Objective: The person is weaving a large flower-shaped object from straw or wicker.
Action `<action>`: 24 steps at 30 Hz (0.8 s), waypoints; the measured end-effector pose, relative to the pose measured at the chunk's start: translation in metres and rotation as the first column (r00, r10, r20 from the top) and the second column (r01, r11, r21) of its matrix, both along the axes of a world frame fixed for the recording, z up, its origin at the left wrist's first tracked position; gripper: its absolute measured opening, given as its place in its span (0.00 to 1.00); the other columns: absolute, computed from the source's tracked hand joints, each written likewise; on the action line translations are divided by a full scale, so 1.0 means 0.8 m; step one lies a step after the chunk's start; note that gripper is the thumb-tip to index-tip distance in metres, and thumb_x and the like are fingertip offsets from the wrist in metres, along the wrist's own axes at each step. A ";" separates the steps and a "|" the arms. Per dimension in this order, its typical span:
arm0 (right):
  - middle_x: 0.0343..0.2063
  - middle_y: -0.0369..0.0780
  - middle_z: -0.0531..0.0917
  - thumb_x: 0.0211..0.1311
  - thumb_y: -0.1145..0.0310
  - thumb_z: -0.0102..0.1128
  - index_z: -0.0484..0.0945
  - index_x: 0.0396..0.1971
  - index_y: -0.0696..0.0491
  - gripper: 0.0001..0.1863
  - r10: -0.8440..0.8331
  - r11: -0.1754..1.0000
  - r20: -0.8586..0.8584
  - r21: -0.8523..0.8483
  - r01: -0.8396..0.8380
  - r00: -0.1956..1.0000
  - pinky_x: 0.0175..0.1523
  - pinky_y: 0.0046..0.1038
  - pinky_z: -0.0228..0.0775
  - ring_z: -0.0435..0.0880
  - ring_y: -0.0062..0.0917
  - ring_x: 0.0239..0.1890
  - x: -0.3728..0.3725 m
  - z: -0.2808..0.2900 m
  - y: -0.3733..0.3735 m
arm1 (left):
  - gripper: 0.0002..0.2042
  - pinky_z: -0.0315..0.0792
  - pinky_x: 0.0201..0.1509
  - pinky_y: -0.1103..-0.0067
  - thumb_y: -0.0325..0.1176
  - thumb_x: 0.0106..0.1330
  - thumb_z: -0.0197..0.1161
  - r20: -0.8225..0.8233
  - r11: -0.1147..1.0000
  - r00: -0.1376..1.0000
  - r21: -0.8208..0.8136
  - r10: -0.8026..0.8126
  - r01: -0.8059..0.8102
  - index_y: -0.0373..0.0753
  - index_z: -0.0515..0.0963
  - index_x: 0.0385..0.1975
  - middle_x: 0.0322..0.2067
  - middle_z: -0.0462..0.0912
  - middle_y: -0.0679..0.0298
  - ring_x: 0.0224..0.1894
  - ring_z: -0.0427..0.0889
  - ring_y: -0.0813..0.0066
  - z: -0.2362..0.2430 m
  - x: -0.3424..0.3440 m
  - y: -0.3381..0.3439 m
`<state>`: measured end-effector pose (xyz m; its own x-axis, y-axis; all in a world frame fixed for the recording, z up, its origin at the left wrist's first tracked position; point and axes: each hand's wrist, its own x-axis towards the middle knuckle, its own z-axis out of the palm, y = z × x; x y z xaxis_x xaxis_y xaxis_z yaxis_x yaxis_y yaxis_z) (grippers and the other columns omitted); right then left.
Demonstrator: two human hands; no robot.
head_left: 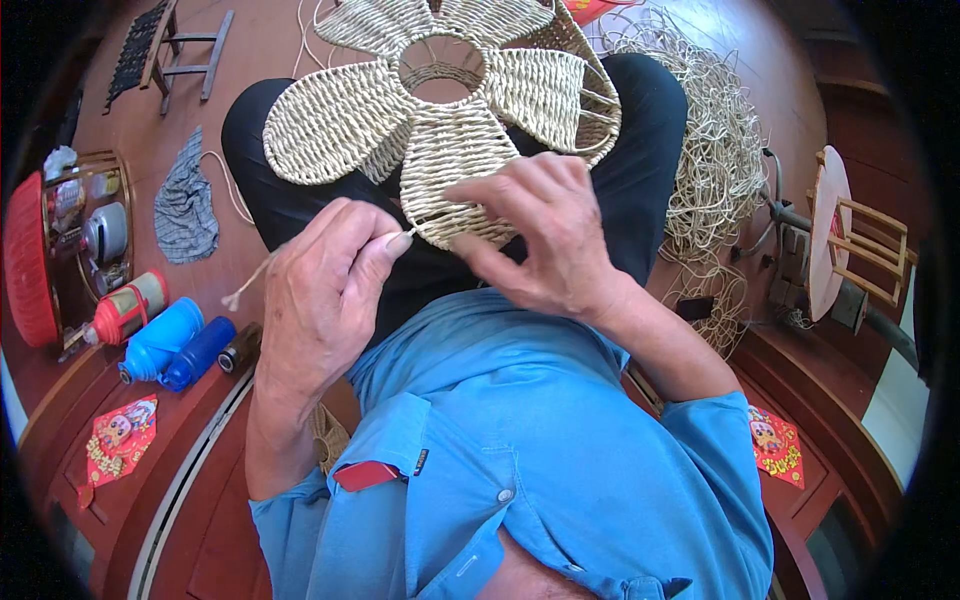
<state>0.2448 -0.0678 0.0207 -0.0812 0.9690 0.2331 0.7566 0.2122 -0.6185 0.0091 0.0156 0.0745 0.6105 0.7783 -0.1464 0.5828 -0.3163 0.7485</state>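
A woven flower-shaped piece of pale twisted cord [330,125], with several petals around a round central opening, rests over my dark-trousered knees. My left hand [325,285] pinches a cord at the lower edge of the bottom petal [450,150]; the cord's loose frayed end [235,298] sticks out leftward. My right hand [540,235] is over the right part of that petal, fingers apart and curved, fingertips at or just above the weave. Behind the right-hand petal, another woven section with loose strands [598,100] shows.
A large heap of loose cord [715,140] lies at right, beside a small stool [826,230]. At left are a grey cloth [185,205], a tray of items [105,235], flasks [160,340] and a red basin [30,260]. A wooden stool [170,60] stands upper left.
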 end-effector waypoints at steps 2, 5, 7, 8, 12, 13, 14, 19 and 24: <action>0.38 0.37 0.84 0.64 0.58 0.75 0.88 0.49 0.45 0.16 0.042 0.999 -0.100 0.002 -0.042 0.994 0.57 0.40 0.67 0.82 0.35 0.46 -0.019 -0.005 0.012 | 0.06 0.75 0.39 0.68 0.29 0.74 0.69 0.107 1.000 0.994 -0.003 -0.012 0.012 0.34 0.81 0.39 0.32 0.81 0.55 0.31 0.82 0.57 0.006 0.012 0.005; 0.36 0.36 0.88 0.67 0.61 0.74 0.87 0.42 0.48 0.09 0.111 0.994 -0.160 0.023 -0.109 0.981 0.53 0.39 0.68 0.85 0.33 0.43 -0.025 -0.009 0.026 | 0.05 0.76 0.40 0.70 0.27 0.75 0.69 0.148 0.998 0.988 0.041 -0.042 0.036 0.34 0.82 0.41 0.34 0.83 0.57 0.32 0.82 0.62 0.002 0.018 0.015; 0.32 0.37 0.87 0.68 0.63 0.74 0.85 0.37 0.49 0.07 0.001 1.000 -0.100 0.000 -0.001 0.995 0.50 0.39 0.69 0.86 0.34 0.39 -0.022 -0.015 0.029 | 0.03 0.77 0.40 0.71 0.26 0.76 0.69 0.233 0.989 0.963 0.029 0.134 -0.145 0.34 0.83 0.42 0.35 0.84 0.59 0.33 0.83 0.63 -0.004 0.019 0.011; 0.30 0.37 0.86 0.68 0.63 0.74 0.84 0.35 0.49 0.08 -0.033 0.999 -0.059 0.013 0.034 0.998 0.47 0.39 0.70 0.86 0.35 0.36 -0.019 -0.020 0.028 | 0.02 0.77 0.41 0.73 0.25 0.76 0.69 0.316 0.948 0.900 0.002 0.300 -0.317 0.34 0.84 0.43 0.36 0.85 0.61 0.33 0.84 0.65 -0.009 0.019 0.009; 0.30 0.38 0.86 0.68 0.64 0.74 0.82 0.34 0.50 0.09 -0.097 0.995 -0.100 -0.018 0.096 0.990 0.42 0.40 0.71 0.86 0.38 0.36 -0.011 -0.026 0.013 | 0.07 0.81 0.46 0.75 0.21 0.72 0.72 0.322 0.795 0.933 0.517 0.162 -0.317 0.37 0.87 0.47 0.40 0.88 0.61 0.39 0.87 0.67 -0.043 -0.010 -0.025; 0.30 0.38 0.86 0.68 0.64 0.74 0.82 0.34 0.50 0.09 -0.094 0.996 -0.105 -0.017 0.093 0.990 0.42 0.40 0.71 0.86 0.38 0.36 -0.012 -0.027 0.014 | 0.07 0.82 0.48 0.74 0.21 0.73 0.72 0.246 0.805 0.967 0.561 0.064 -0.196 0.37 0.87 0.47 0.42 0.89 0.60 0.42 0.88 0.68 -0.052 -0.010 -0.036; 0.30 0.39 0.86 0.68 0.64 0.74 0.82 0.34 0.50 0.09 -0.102 0.995 -0.117 -0.033 0.099 0.988 0.42 0.40 0.71 0.86 0.38 0.35 -0.012 -0.027 0.015 | 0.10 0.83 0.49 0.71 0.20 0.68 0.75 0.223 0.863 0.970 0.466 0.097 -0.194 0.37 0.88 0.47 0.42 0.90 0.56 0.43 0.89 0.60 -0.064 -0.007 -0.050; 0.30 0.40 0.86 0.68 0.65 0.74 0.82 0.34 0.51 0.09 -0.120 0.990 -0.096 -0.084 0.112 0.988 0.42 0.41 0.73 0.86 0.40 0.34 -0.011 -0.021 0.016 | 0.15 0.84 0.49 0.69 0.16 0.66 0.74 0.225 0.864 0.971 0.468 0.085 -0.184 0.37 0.88 0.51 0.42 0.89 0.56 0.43 0.90 0.59 -0.115 0.009 -0.061; 0.30 0.40 0.87 0.68 0.64 0.74 0.82 0.34 0.52 0.10 -0.114 0.992 -0.120 -0.076 0.105 0.986 0.42 0.41 0.72 0.87 0.39 0.34 -0.009 -0.027 0.014 | 0.20 0.84 0.48 0.68 0.13 0.61 0.73 0.154 0.847 0.988 0.524 0.008 -0.089 0.37 0.88 0.53 0.42 0.88 0.56 0.43 0.89 0.58 -0.121 0.003 -0.063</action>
<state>0.2372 -0.0562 -0.0005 0.0515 0.9847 0.1667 0.6897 0.0856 -0.7190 0.0118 -0.0346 -0.0223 0.5526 0.7422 0.3792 0.5092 -0.6608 0.5514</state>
